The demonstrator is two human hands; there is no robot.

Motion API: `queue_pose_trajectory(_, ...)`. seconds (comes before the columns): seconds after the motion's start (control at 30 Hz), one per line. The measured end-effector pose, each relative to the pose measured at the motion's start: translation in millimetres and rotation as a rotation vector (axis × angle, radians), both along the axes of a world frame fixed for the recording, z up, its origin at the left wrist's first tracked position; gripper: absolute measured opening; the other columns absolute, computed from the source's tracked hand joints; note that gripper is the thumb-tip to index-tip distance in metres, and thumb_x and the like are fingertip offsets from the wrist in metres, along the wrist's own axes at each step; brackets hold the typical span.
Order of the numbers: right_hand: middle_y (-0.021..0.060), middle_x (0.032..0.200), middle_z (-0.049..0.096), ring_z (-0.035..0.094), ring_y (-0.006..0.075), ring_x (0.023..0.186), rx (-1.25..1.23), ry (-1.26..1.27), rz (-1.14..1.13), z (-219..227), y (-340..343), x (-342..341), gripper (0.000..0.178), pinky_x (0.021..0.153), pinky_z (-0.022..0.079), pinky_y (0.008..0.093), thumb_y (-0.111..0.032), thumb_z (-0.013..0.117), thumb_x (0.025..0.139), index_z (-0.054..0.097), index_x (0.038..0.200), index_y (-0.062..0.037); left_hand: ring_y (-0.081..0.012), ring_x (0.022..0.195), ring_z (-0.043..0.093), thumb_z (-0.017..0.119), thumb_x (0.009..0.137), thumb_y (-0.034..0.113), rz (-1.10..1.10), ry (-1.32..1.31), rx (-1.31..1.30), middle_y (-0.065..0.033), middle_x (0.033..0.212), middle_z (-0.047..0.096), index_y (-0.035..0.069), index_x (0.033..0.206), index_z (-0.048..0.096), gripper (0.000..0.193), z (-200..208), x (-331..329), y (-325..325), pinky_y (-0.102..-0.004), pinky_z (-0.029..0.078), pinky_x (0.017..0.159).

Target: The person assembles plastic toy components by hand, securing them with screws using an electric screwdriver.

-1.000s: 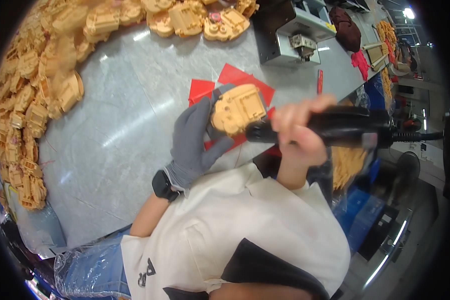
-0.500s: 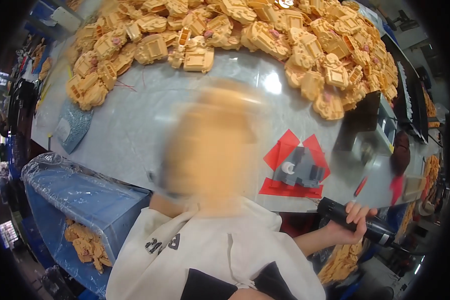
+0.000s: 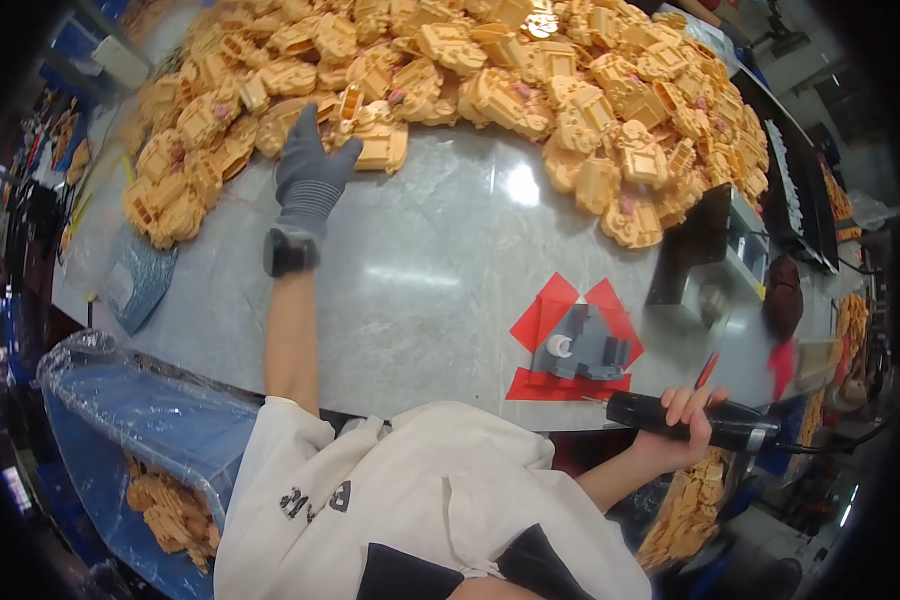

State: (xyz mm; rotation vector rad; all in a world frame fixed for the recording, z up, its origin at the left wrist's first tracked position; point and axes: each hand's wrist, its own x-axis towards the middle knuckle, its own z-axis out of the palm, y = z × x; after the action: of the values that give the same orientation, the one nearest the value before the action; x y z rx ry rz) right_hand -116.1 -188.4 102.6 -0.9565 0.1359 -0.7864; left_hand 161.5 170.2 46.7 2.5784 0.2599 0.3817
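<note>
My left hand (image 3: 315,170), in a grey knitted glove with a dark band at the wrist, reaches to the near edge of a heap of tan moulded plastic parts (image 3: 510,95). Its thumb and fingers are spread, beside one tan plastic part (image 3: 380,145) at the heap's front; whether they touch it I cannot tell. My bare right hand (image 3: 685,425) is wrapped round a black electric screwdriver (image 3: 650,412), held level at the bench's front edge with its bit pointing left. Just beyond the bit, a grey fixture (image 3: 585,350) with a white round piece sits on red tape (image 3: 530,387).
A plastic-lined blue bin (image 3: 150,400) with tan parts inside stands at the left front. More tan parts (image 3: 685,510) lie below the right forearm. A black box-like stand (image 3: 710,250) and a red pen (image 3: 707,368) are on the bench's right; a bubble-wrap pouch (image 3: 148,285) lies left.
A large blurred tan shape before my chest is gone from there. My gloved left hand now stretches out to the heap. The right hand keeps the screwdriver, slightly further left.
</note>
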Motion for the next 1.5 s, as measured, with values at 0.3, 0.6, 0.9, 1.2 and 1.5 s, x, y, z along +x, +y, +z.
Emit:
queue_pose_trajectory(0.3,0.0026,0.064,0.04,0.042,0.0146,0.053,0.068,0.117,-0.191,-11,-11,-12,0.034,0.062,0.037,0.031,-0.005,0.051,0.071,0.045,0.104,-0.0044,-0.0325,0.11,0.05,0.066,0.074,0.019,-0.028,-0.441,-0.087,-0.0215,0.119,0.051,-0.005,0.122,0.044,0.057,-81,46,49,-0.0351,0.038,0.095)
queue_pose_trajectory(0.6,0.0025,0.067,0.04,0.042,0.0144,0.059,0.02,0.15,-0.344,-27,-34,-30,0.035,0.067,0.035,0.0316,-0.005,0.052,0.072,0.046,0.106,-0.0059,-0.0229,0.109,0.049,0.059,0.08,0.015,-0.646,-0.067,-0.837,-0.0169,0.124,0.044,-0.004,0.129,0.036,0.057,78,-117,-117,-0.0315,0.04,0.093)
queue_pose_trajectory(0.9,0.0028,0.069,0.041,0.043,0.0149,0.059,0.005,0.144,-0.319,-23,-34,-36,0.036,0.068,0.035,0.0318,-0.004,0.052,0.072,0.046,0.108,-0.0062,-0.028,0.1,0.053,0.056,0.085,0.021,-0.953,0.338,-0.324,-0.0201,0.116,0.049,0.008,0.122,0.05,0.039,12,-166,-214,-0.0321,0.044,0.084)
queue_pose_trajectory(1.2,0.0042,0.065,0.044,0.046,0.0163,0.054,-0.026,0.108,-0.358,-26,-38,-33,0.035,0.06,0.039,0.0318,-0.004,0.052,0.071,0.045,0.106,-0.0039,-0.0411,0.109,0.047,0.061,0.08,0.036,-1.07,-0.364,-0.239,-0.0272,0.122,0.044,0.003,0.119,0.052,0.052,58,-167,-206,-0.0421,0.042,0.088)
queue_pose_trajectory(1.5,0.005,0.058,0.054,0.05,0.013,0.046,-0.545,-0.131,-0.534,50,-125,54,0.028,0.049,0.043,0.0254,0.005,0.06,0.068,0.053,0.095,0.0028,-0.0393,0.114,0.043,0.076,0.065,0.031,-1.295,-0.105,-0.249,-0.0276,0.125,0.04,-0.002,0.127,0.039,0.08,50,-156,-226,-0.0434,0.037,0.094)
